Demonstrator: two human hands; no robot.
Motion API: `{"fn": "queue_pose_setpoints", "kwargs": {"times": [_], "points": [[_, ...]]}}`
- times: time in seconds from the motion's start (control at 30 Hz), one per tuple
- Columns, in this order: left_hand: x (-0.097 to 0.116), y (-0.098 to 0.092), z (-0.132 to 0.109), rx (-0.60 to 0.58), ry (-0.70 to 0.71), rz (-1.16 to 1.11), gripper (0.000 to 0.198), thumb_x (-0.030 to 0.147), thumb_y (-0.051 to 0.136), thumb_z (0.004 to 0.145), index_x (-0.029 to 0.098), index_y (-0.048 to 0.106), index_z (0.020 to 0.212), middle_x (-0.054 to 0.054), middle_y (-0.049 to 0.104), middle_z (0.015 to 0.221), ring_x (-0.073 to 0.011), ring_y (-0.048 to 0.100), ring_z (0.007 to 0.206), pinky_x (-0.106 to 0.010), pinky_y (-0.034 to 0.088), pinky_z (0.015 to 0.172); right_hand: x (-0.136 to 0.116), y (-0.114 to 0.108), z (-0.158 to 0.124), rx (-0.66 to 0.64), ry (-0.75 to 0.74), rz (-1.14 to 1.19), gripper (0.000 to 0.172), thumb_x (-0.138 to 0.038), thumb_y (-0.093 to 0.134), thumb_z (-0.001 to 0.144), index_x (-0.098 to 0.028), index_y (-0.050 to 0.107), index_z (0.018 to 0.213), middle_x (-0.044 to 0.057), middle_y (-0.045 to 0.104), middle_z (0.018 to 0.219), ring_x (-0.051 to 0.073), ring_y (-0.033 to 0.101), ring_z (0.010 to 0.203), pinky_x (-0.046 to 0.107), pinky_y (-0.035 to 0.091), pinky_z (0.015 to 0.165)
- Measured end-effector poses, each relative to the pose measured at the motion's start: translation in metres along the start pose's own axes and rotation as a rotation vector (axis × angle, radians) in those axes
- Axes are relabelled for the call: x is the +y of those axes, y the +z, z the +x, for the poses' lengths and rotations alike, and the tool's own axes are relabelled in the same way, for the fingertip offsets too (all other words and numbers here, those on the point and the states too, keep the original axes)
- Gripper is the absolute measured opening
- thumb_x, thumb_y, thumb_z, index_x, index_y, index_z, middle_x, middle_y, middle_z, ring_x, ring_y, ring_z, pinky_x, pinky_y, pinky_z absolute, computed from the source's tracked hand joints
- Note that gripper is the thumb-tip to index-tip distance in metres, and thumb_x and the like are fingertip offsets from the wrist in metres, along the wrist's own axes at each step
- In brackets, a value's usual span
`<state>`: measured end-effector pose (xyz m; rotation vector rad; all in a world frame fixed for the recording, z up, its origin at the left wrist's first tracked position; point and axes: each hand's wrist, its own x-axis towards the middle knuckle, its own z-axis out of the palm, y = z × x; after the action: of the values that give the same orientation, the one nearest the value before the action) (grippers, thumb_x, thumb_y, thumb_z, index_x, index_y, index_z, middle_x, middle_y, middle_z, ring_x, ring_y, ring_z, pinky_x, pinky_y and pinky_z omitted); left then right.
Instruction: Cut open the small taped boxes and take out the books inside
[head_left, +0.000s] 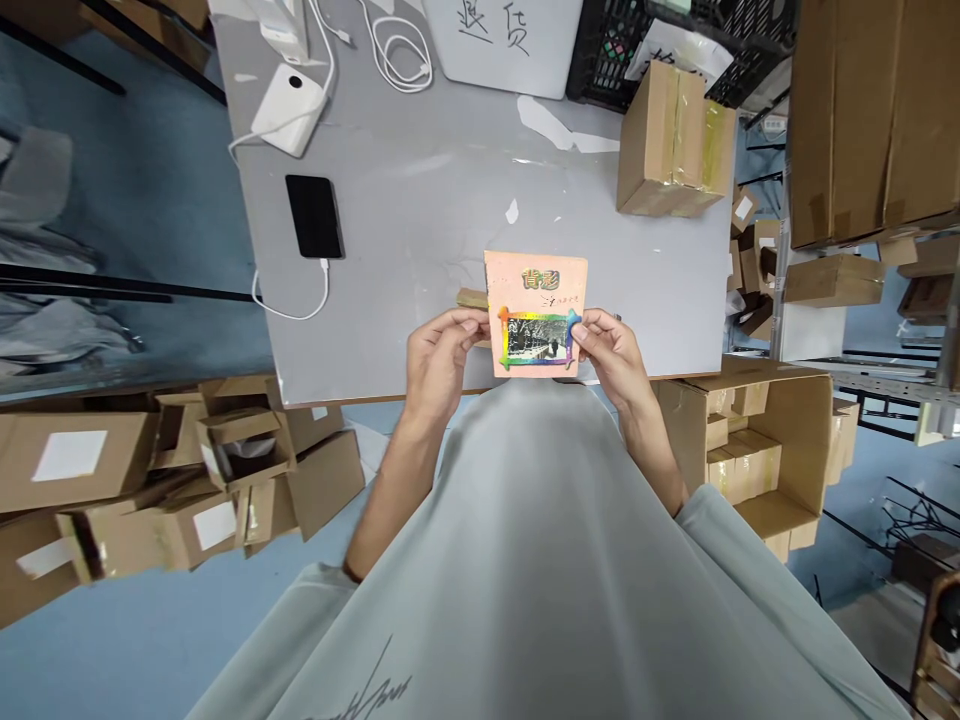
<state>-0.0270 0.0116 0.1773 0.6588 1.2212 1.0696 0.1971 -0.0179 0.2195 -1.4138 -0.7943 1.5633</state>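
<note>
A pink booklet [537, 300] with a rainbow-framed picture and Chinese lettering on its cover is held up over the front edge of the table. My left hand [441, 362] pinches its left edge between thumb and fingers. On the opposite side my right hand [611, 352] grips the lower right edge, its thumb on the cover. Partly hidden behind the booklet and my left fingers, a small brown cardboard piece [472, 298] lies on the table.
The grey table [405, 220] carries a black phone [313, 217] on a cable, a white device [289, 110], a taped carton [667, 145], a black crate [607, 50] and a grey lid-like panel [506, 40]. Cardboard boxes [82, 460] crowd the floor at left; a large open carton [765, 450] stands at right.
</note>
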Motion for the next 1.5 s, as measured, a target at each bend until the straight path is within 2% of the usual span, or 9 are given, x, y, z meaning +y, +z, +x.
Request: {"fn": "queue_pose_setpoints", "kwargs": {"times": [0.43,0.83,0.97,1.1,1.2,1.27,1.4,1.43,1.5], "points": [[0.002,-0.011,0.000,-0.023,-0.035,-0.015,0.018,0.041,0.081,0.072,0.024,0.075,0.077,-0.005,0.077,0.082,-0.0256,0.076,0.089,-0.038,0.061,0.085,0.004,0.014,0.000,0.017,-0.009,-0.022,0.061,-0.079,0.095,0.076,-0.027,0.069,0.093,-0.003,0.060,0.082,0.015,0.050,0.072,0.030,0.048,0.066],[-0.002,-0.048,0.005,-0.052,-0.059,-0.039,0.021,0.044,0.087,0.075,0.024,0.083,0.081,-0.005,0.083,0.089,-0.0232,0.077,0.088,-0.036,0.063,0.086,0.013,0.046,-0.005,0.055,-0.039,0.016,0.057,-0.075,0.097,0.079,-0.025,0.071,0.094,-0.004,0.061,0.080,0.014,0.052,0.071,0.028,0.049,0.066],[0.000,-0.059,0.006,-0.106,-0.096,-0.032,0.028,0.049,0.088,0.076,0.022,0.083,0.082,-0.008,0.083,0.092,-0.0264,0.079,0.094,-0.039,0.063,0.090,0.018,0.060,-0.009,0.117,-0.039,0.016,0.059,-0.077,0.096,0.077,-0.026,0.072,0.094,-0.003,0.062,0.081,0.014,0.053,0.073,0.029,0.049,0.066],[0.004,-0.066,0.008,-0.239,-0.106,-0.034,0.045,0.065,0.089,0.078,0.021,0.082,0.079,-0.011,0.082,0.092,-0.0307,0.080,0.100,-0.042,0.064,0.095,0.028,0.071,-0.016,0.210,-0.044,0.013,0.058,-0.078,0.093,0.079,-0.026,0.070,0.092,-0.003,0.061,0.080,0.015,0.053,0.072,0.029,0.049,0.066],[0.003,-0.066,0.011,-0.325,-0.101,0.068,0.042,0.059,0.099,0.071,0.021,0.083,0.080,-0.008,0.081,0.088,-0.0275,0.078,0.092,-0.038,0.063,0.089,0.039,0.071,-0.021,0.273,-0.032,0.020,0.055,-0.076,0.090,0.082,-0.026,0.070,0.093,-0.003,0.061,0.079,0.014,0.053,0.071,0.029,0.050,0.067],[0.000,-0.063,0.012,-0.319,-0.067,0.139,0.037,0.053,0.102,0.070,0.022,0.084,0.082,-0.006,0.081,0.086,-0.0235,0.075,0.084,-0.035,0.062,0.082,0.046,0.069,-0.024,0.335,-0.036,-0.009,0.052,-0.073,0.091,0.083,-0.026,0.072,0.095,-0.003,0.065,0.081,0.014,0.054,0.071,0.029,0.050,0.067],[-0.004,-0.047,0.004,-0.173,0.144,0.284,0.028,0.050,0.094,0.080,0.024,0.084,0.081,-0.003,0.078,0.083,-0.0188,0.069,0.076,-0.032,0.058,0.077,0.053,0.069,-0.029,0.613,-0.162,-0.179,0.039,-0.061,0.090,0.088,-0.027,0.075,0.100,0.002,0.077,0.099,0.016,0.062,0.080,0.030,0.055,0.072],[-0.006,-0.042,0.001,-0.127,0.217,0.337,0.025,0.049,0.092,0.083,0.025,0.085,0.082,-0.003,0.078,0.084,-0.0193,0.069,0.078,-0.032,0.058,0.078,0.052,0.071,-0.030,0.630,-0.181,-0.202,0.037,-0.060,0.088,0.090,-0.027,0.076,0.102,0.004,0.079,0.103,0.017,0.065,0.083,0.030,0.056,0.075],[-0.009,-0.034,-0.009,-0.054,0.354,0.451,0.019,0.046,0.088,0.089,0.027,0.087,0.086,-0.004,0.078,0.088,-0.0212,0.070,0.082,-0.035,0.058,0.083,0.051,0.079,-0.031,0.537,-0.168,-0.187,0.038,-0.060,0.087,0.091,-0.028,0.077,0.107,0.006,0.082,0.112,0.020,0.072,0.093,0.031,0.059,0.078]]}}
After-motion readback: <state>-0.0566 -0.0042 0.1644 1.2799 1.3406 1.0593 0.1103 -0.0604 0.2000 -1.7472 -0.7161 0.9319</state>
